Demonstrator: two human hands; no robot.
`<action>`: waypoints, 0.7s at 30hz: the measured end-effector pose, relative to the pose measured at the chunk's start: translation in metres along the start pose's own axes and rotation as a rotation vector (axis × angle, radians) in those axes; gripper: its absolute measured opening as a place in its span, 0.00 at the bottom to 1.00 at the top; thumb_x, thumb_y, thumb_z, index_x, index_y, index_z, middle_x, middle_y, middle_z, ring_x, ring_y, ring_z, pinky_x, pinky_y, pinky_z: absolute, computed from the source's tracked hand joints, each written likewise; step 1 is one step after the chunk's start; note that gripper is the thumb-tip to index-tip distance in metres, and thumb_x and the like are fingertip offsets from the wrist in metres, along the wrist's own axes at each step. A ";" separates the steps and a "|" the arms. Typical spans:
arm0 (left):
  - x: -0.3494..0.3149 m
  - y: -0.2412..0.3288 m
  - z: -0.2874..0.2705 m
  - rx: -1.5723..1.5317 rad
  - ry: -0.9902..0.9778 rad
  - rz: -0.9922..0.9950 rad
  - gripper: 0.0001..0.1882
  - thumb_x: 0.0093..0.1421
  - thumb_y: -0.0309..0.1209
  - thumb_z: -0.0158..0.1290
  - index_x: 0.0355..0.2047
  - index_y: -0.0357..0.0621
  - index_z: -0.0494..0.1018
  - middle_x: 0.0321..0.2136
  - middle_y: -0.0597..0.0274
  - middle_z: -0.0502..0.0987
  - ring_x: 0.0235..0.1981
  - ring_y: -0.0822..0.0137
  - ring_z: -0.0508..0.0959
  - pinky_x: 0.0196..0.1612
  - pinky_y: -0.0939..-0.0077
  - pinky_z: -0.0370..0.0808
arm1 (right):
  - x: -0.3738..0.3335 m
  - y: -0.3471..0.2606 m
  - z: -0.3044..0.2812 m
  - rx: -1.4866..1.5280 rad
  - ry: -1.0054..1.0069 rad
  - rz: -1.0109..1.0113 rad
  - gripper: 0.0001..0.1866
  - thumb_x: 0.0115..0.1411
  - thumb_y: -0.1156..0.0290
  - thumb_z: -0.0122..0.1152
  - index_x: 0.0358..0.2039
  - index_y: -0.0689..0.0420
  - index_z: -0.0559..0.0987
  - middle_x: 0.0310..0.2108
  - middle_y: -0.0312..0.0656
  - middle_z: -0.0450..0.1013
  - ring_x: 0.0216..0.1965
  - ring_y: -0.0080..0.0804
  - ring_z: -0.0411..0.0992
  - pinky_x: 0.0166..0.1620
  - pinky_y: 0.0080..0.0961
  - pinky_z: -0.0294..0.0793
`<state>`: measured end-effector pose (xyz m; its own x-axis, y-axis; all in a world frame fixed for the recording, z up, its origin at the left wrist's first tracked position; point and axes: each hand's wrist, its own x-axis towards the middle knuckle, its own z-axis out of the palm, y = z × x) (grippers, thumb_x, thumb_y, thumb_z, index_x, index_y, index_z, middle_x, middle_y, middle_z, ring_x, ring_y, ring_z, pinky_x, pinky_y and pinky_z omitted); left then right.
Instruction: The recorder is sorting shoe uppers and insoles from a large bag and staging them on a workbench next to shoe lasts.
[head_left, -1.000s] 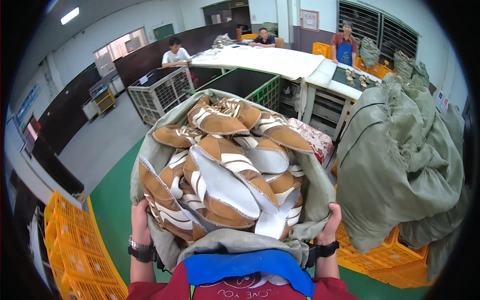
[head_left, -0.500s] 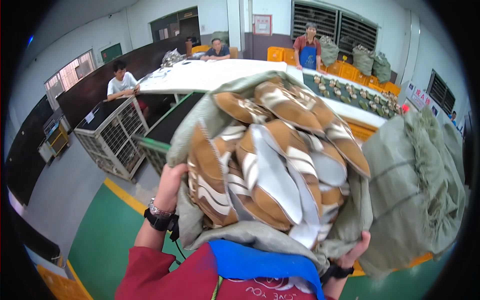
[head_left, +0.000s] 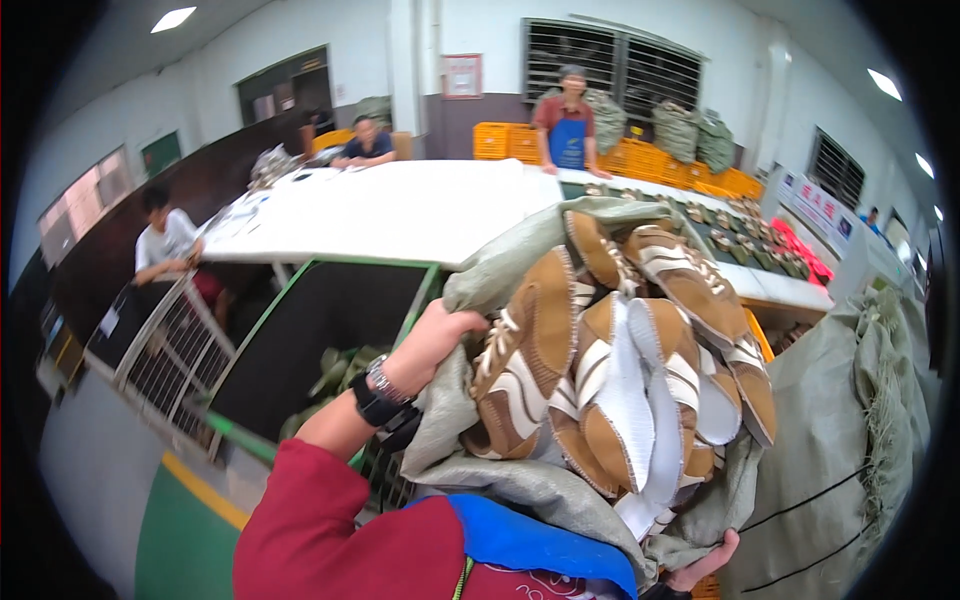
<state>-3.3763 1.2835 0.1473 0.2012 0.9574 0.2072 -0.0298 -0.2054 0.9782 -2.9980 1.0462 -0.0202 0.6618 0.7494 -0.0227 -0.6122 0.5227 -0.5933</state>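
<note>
A grey-green woven sack (head_left: 530, 495) stands in front of my body with its mouth turned open. Brown shoe uppers (head_left: 525, 375) with white stripes and laces fill it to the top, several showing pale linings. My left hand (head_left: 437, 345) grips the sack's rim on the left side, its thumb lying over the edge. Low on the right, my right hand (head_left: 703, 565) holds the rim near the bottom; part of that hand is hidden by the fabric and the picture's edge.
A tied woven sack (head_left: 800, 450) stands close on the right. On the left are a green-framed bin (head_left: 310, 330) and a white wire cage cart (head_left: 170, 350). Beyond lie a white table (head_left: 380, 215), a belt with shoes (head_left: 735, 245) and orange crates (head_left: 640, 160). Three people are around the table.
The sack and both my hands now appear farther right in the view. More of the green-framed bin shows on the left. Both hands keep their hold.
</note>
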 end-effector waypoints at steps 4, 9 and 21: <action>0.121 -0.011 -0.003 -0.081 -0.070 -0.095 0.14 0.50 0.22 0.47 0.38 0.34 0.71 0.31 0.65 0.75 0.30 0.75 0.73 0.37 0.80 0.69 | 0.065 0.038 0.087 0.048 0.056 -0.035 0.30 0.51 0.56 0.44 0.50 0.64 0.66 0.47 0.47 0.67 0.47 0.42 0.66 0.51 0.36 0.64; 0.279 -0.063 -0.003 -0.086 -0.170 -0.192 0.16 0.49 0.23 0.47 0.41 0.35 0.71 0.33 0.65 0.75 0.32 0.74 0.73 0.38 0.80 0.69 | 0.158 0.091 0.132 0.041 0.153 -0.130 0.29 0.51 0.57 0.43 0.48 0.64 0.67 0.45 0.46 0.68 0.45 0.40 0.68 0.50 0.34 0.66; 0.624 -0.182 -0.001 -0.126 -0.470 -0.482 0.14 0.48 0.24 0.49 0.37 0.33 0.73 0.31 0.63 0.76 0.31 0.73 0.74 0.38 0.79 0.69 | 0.329 0.224 0.266 0.002 0.416 -0.209 0.28 0.48 0.61 0.46 0.47 0.65 0.68 0.45 0.47 0.70 0.45 0.39 0.69 0.50 0.31 0.66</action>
<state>-3.2467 1.9186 0.0981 0.6235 0.7401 -0.2520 0.0623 0.2743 0.9596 -3.0321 1.5176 0.0534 0.8880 0.4016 -0.2238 -0.4480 0.6461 -0.6179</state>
